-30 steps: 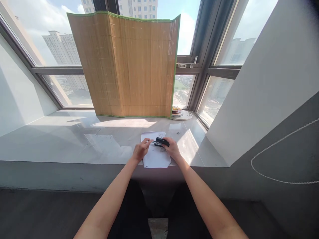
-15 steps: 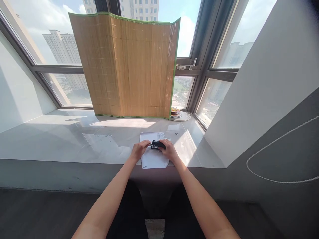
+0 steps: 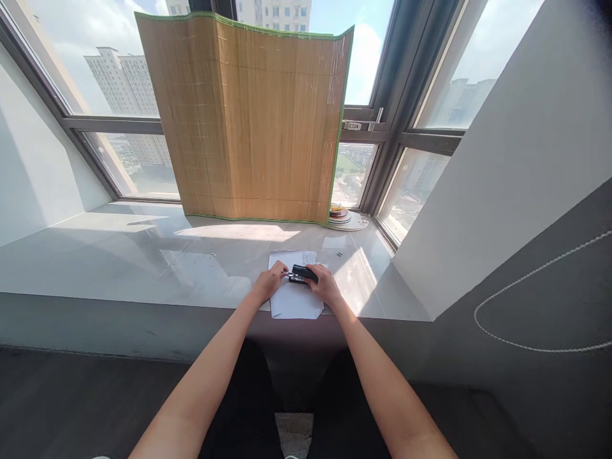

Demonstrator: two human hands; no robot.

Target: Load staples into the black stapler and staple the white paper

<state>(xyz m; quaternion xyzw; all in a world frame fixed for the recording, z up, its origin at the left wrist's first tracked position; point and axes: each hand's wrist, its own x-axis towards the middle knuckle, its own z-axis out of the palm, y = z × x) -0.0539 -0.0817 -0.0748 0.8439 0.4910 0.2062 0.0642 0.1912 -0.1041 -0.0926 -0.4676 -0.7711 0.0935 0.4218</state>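
Note:
A black stapler [image 3: 304, 273] is held above white paper sheets [image 3: 296, 304] at the front edge of the sill. My right hand [image 3: 326, 285] is closed around its right end, the thumb below and fingers on top. The stapler's upper and lower arms stand slightly apart at the left. There my left hand [image 3: 270, 282] pinches a small metal piece [image 3: 285, 274] that meets the stapler's left end; its exact shape is too small to tell. Handwriting or print shows on the sheet behind the stapler.
Two tiny dark bits, perhaps staples [image 3: 339, 254], lie right of the paper on the tiled windowsill [image 3: 229, 255]. A bamboo mat [image 3: 268, 127] with green edging stands against the window. Stacked plates [image 3: 340, 217] sit by its right corner. A beaded cord [image 3: 516, 344] hangs at the right wall.
The view has tilted slightly. The stapler's arms look further apart, and my left hand has drawn a little to the left, showing more metal between it and the stapler.

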